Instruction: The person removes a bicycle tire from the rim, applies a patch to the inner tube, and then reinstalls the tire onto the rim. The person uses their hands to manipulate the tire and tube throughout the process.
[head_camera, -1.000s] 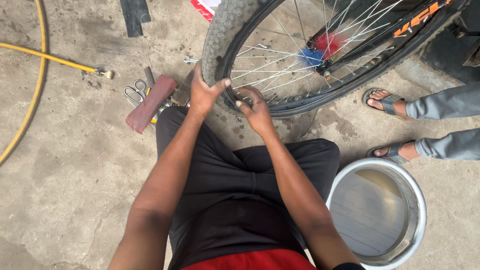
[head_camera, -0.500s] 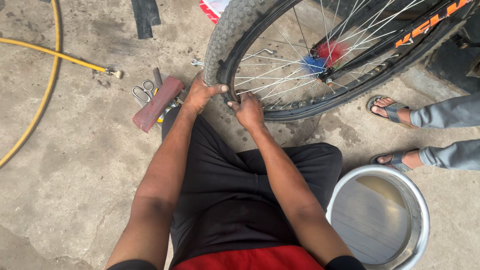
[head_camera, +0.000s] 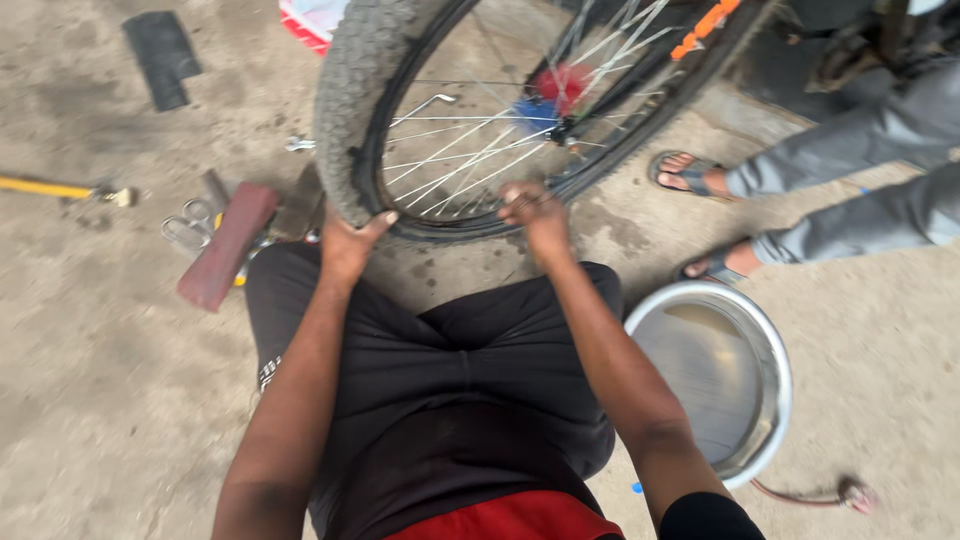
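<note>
While scissors (head_camera: 187, 232) and a reddish block (head_camera: 226, 246) lie on the concrete at far left, the left hand (head_camera: 350, 245) clamps the knobby tyre (head_camera: 352, 90) at its lower edge, fingers curled round the tread. The right hand (head_camera: 535, 212) pinches the rim (head_camera: 470, 228), fingers together. Tyre-seating step, probably; next move needs 2 thumbs pressing w/ steady force. A steel basin (head_camera: 775, 345) sits right.
</note>
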